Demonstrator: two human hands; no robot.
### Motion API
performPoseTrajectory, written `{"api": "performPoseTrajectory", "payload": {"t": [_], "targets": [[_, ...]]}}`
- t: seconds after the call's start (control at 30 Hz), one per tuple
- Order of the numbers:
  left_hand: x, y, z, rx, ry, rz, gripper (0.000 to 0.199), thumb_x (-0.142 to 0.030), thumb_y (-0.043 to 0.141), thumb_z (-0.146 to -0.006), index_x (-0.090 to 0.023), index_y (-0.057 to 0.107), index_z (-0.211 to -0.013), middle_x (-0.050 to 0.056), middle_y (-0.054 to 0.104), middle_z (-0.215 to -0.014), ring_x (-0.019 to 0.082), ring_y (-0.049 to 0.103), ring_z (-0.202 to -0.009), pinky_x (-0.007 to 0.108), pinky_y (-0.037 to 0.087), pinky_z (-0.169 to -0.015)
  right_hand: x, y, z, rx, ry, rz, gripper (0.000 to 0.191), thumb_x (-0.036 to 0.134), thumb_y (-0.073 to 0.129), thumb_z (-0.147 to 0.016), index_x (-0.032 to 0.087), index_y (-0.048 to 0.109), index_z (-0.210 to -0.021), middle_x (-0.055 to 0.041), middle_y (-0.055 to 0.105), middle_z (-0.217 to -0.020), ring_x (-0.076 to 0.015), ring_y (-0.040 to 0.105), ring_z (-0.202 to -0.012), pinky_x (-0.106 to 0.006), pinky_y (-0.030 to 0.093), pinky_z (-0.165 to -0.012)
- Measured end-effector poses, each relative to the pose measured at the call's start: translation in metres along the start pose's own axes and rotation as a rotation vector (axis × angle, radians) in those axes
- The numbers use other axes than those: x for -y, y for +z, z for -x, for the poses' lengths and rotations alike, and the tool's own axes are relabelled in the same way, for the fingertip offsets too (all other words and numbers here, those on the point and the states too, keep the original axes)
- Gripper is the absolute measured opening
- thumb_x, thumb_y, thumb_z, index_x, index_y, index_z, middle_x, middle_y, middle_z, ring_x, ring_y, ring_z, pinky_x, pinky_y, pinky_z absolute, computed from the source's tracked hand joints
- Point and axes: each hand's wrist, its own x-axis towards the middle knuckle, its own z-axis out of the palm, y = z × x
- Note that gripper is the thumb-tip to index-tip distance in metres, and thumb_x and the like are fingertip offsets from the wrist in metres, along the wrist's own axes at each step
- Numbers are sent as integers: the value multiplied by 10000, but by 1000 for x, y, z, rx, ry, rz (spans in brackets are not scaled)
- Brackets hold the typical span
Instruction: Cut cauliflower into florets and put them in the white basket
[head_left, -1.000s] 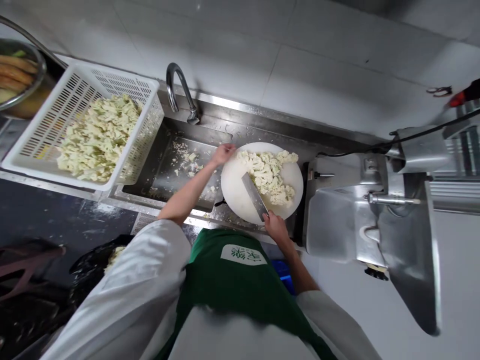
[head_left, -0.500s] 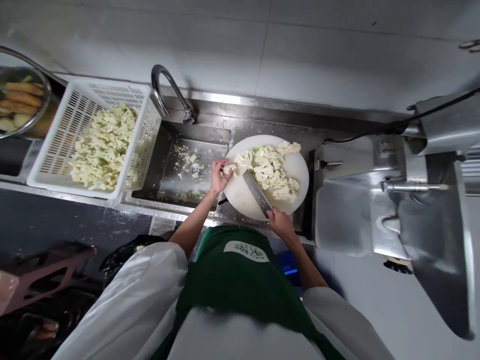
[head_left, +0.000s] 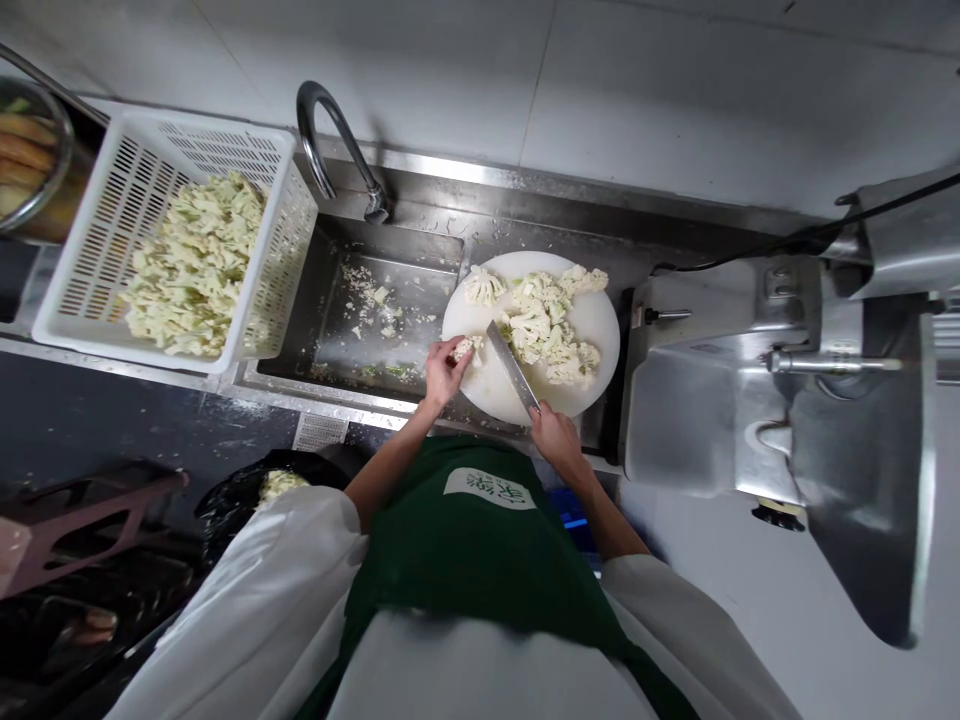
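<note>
My right hand [head_left: 556, 436] is closed round the handle of a knife [head_left: 513, 368], whose broad blade points up and left over the round white cutting board [head_left: 486, 392]. At the board's left edge, my left hand [head_left: 444, 372] pinches a small cauliflower floret [head_left: 466, 349]. Between that floret and the pile is the tip of the blade. Cut cauliflower [head_left: 546, 325] is heaped on the right half of the board. One separate cauliflower piece [head_left: 485, 286] lies at the upper left of the board.
A white slotted basket [head_left: 259, 290] holding cauliflower stands left of the sink [head_left: 360, 345], which has scraps on its bottom. A curved faucet [head_left: 341, 125] rises behind it. To the right is a metal slicing machine [head_left: 686, 420]. A black bag [head_left: 225, 510] sits below.
My left hand has moved slightly down and right with the floret, away from the upper-left cauliflower piece. The knife blade is now a little more upright. The whole view has shifted slightly.
</note>
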Motion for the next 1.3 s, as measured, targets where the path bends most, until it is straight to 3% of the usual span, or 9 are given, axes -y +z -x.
{"api": "performPoseTrajectory", "payload": {"t": [0.1,0.27,0.47,0.53,0.67,0.8,0.93,1.07,1.3], "targets": [[-1,8,7,-11,-18,-38,391,-481,702,-917,-201,701,-1190,53,606,-965,108,553,-629,293,551,-663,8,2,11,-30,3,-4,401,351,258,-1106,150,584,-1226,-138,764,-969,-246,738,-921,-292,439,-789],[1,17,10,-5,-4,-37,326,-429,689,-929,-213,692,-1173,45,600,-985,107,561,-625,298,544,-663,18,4,21,-3,-47,2,408,355,244,-1109,146,572,-1229,-142,762,-966,-249,739,-921,-297,454,-798],[7,15,7,32,33,-65,311,-436,664,-947,-201,671,-1149,56,626,-983,129,577,-669,298,538,-686,30,-5,-2,34,-84,13,376,302,281,-1095,138,595,-1223,-153,758,-1003,-250,736,-964,-304,477,-834],[12,11,10,53,61,-58,315,-443,626,-969,-206,657,-1175,75,657,-1041,161,622,-762,313,553,-734,32,-12,-14,47,-106,19,366,286,299,-1090,136,606,-1221,-160,755,-1051,-251,729,-999,-301,479,-843],[22,5,20,33,153,-83,298,-413,561,-1002,-216,651,-1206,106,692,-1172,258,642,-1119,438,521,-1010,27,-23,-23,49,-96,-8,365,310,316,-1091,144,619,-1209,-158,759,-1074,-248,726,-1009,-294,473,-843],[24,8,27,-21,176,-68,275,-400,593,-978,-209,666,-1162,128,661,-1214,277,614,-1199,482,493,-1073,27,-21,-13,-24,-52,-34,389,329,286,-1098,138,603,-1214,-157,767,-1036,-247,731,-974,-291,464,-839],[17,9,29,-62,144,-85,290,-437,686,-907,-201,693,-1076,130,614,-1162,262,614,-1123,438,542,-990,41,-15,-5,-42,-84,-56,411,361,269,-1104,129,584,-1231,-164,770,-1033,-245,736,-959,-284,463,-825],[15,7,28,-31,114,-79,242,-400,614,-956,-204,679,-1082,97,654,-1013,212,624,-933,379,559,-869,51,-13,-5,5,-106,-34,403,350,263,-1104,143,586,-1227,-159,770,-1035,-236,739,-958,-286,474,-838],[20,10,28,43,151,-43,198,-310,587,-965,-195,669,-1103,91,673,-1033,204,632,-917,375,547,-876,48,-15,-11,-9,-123,55,399,319,260,-1103,120,580,-1235,-170,762,-989,-247,743,-939,-310,497,-848]]}}
